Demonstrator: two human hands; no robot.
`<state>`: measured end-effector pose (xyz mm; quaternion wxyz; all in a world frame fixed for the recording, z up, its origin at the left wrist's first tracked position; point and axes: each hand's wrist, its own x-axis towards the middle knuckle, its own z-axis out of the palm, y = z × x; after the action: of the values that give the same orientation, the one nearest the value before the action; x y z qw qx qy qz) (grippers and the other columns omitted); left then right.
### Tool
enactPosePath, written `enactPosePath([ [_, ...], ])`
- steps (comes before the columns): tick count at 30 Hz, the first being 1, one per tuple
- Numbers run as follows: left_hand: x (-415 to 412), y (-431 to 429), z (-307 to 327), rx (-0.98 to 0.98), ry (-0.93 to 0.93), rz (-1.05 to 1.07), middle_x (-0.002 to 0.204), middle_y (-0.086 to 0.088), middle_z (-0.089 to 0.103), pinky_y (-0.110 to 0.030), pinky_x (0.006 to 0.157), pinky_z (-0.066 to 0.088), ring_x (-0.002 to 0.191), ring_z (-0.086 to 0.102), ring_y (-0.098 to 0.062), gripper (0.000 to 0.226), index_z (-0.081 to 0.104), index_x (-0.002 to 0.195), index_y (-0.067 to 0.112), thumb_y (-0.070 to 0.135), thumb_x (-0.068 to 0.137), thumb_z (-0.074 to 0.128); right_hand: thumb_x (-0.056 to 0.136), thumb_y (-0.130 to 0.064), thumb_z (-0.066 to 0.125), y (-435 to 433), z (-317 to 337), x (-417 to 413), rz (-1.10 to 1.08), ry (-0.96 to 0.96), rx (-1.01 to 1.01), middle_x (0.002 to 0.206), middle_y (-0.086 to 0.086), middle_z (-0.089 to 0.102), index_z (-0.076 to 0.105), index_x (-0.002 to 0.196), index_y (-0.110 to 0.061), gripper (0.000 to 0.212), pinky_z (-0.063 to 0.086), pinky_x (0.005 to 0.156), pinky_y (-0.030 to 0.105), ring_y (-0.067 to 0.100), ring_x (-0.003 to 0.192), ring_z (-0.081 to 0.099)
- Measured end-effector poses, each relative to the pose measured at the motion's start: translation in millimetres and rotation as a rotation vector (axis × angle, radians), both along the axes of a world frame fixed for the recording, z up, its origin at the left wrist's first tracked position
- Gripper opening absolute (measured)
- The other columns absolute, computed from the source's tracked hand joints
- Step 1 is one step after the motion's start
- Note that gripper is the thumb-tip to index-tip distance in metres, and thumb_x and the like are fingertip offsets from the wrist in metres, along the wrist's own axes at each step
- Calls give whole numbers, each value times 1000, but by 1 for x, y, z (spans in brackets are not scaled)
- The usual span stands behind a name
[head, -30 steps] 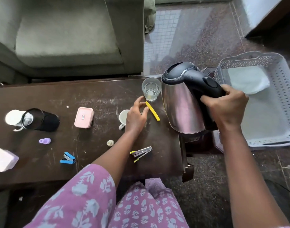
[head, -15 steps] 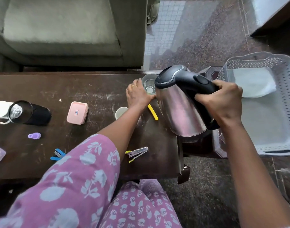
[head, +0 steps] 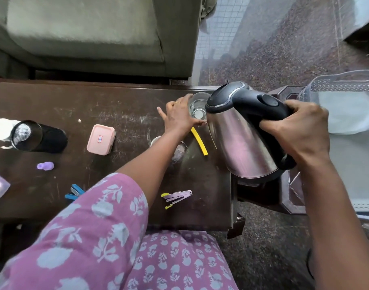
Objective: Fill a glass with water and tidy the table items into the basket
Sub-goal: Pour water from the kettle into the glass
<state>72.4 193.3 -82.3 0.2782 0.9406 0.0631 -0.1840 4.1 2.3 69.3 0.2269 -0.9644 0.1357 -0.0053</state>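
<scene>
The scratched dark table (head: pixel 116 105) carries a glass (head: pixel 197 108), pink box (head: pixel 100 139), staplers (head: pixel 176 198) and yellow strip (head: pixel 199 140).

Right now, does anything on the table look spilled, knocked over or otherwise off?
No spill visible. One oddity: the black mesh cup at the table's left end lies on its side. The kettle is tilted on purpose, right hand on its handle, left hand steadying the glass.

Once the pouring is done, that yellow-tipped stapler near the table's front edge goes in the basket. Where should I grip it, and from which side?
Take the stapler across its long, narrow body, near the middle, coming straight down from above. It lies flat on the table, jaws slightly apart at the yellow-tipped end, so pinching top and bottom there would likely close it. The space around it looks open for fingers on both long sides.
</scene>
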Motion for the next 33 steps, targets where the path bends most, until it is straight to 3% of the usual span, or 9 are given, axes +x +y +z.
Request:
enactPosePath([
  [6, 4, 1, 3, -11, 39, 27, 135, 9, 49, -65, 108, -6, 132, 27, -24, 90, 38, 132, 36, 49, 54, 82, 54, -37, 59, 1, 1, -1, 20, 58, -41, 46, 4, 37, 57, 61, -11, 27, 31, 56, 30, 29, 58, 45],
  [11, 6, -2, 12, 55, 96, 52, 130, 6, 53, -71, 100, -14, 133, 24, -25, 85, 39, 125, 38, 55, 53, 80, 53, -36, 58, 4, -1, -2, 7, 89, -86, 56, 19, 39, 57, 63, -6, 32, 35, 57, 31, 35, 61, 50],
  [19, 11, -7, 21, 59, 155, 73, 127, 6, 54, -72, 98, -14, 131, 26, -27, 78, 42, 119, 33, 46, 55, 83, 53, -37, 58, 9, 2, -2, 9, 114, -107, 60, 26, 50, 61, 66, -3, 37, 38, 58, 33, 36, 62, 53],
  [22, 12, -6, 17, 38, 120, 59, 125, 3, 56, -64, 108, -4, 128, 34, -27, 75, 43, 119, 28, 39, 58, 84, 53, -37, 58, 12, 3, 0, 7, 125, -105, 60, 26, 49, 61, 66, -3, 37, 33, 57, 30, 36, 62, 51],
  [24, 12, -4, 12, -38, 84, 37, 125, 0, 57, -49, 112, 16, 124, 45, -25, 80, 44, 121, 22, 35, 55, 86, 53, -38, 58, 14, 4, 0, 11, 133, -107, 60, 25, 50, 62, 68, -3, 38, 33, 58, 29, 36, 63, 52],
  [27, 11, -2, 11, -162, 81, 77, 124, -1, 57, -39, 87, 43, 114, 53, -26, 80, 44, 121, 20, 25, 54, 88, 52, -38, 58, 16, 5, 1, 15, 135, -111, 59, 25, 49, 63, 68, -3, 38, 34, 58, 29, 36, 63, 52],
  [29, 10, -2, 11, -183, 84, 81, 124, 0, 55, -36, 78, 42, 111, 54, -25, 78, 43, 120, 20, 20, 56, 87, 52, -38, 58, 17, 6, 1, 12, 138, -106, 60, 24, 50, 64, 70, -4, 38, 34, 59, 29, 35, 63, 53],
  [33, 9, -1, 10, -226, 76, 101, 126, 2, 52, -34, 76, 40, 110, 54, -23, 76, 44, 119, 18, 15, 57, 86, 52, -38, 58, 18, 7, 3, 5, 136, -109, 57, 21, 49, 63, 68, -5, 37, 33, 58, 28, 35, 62, 52],
])
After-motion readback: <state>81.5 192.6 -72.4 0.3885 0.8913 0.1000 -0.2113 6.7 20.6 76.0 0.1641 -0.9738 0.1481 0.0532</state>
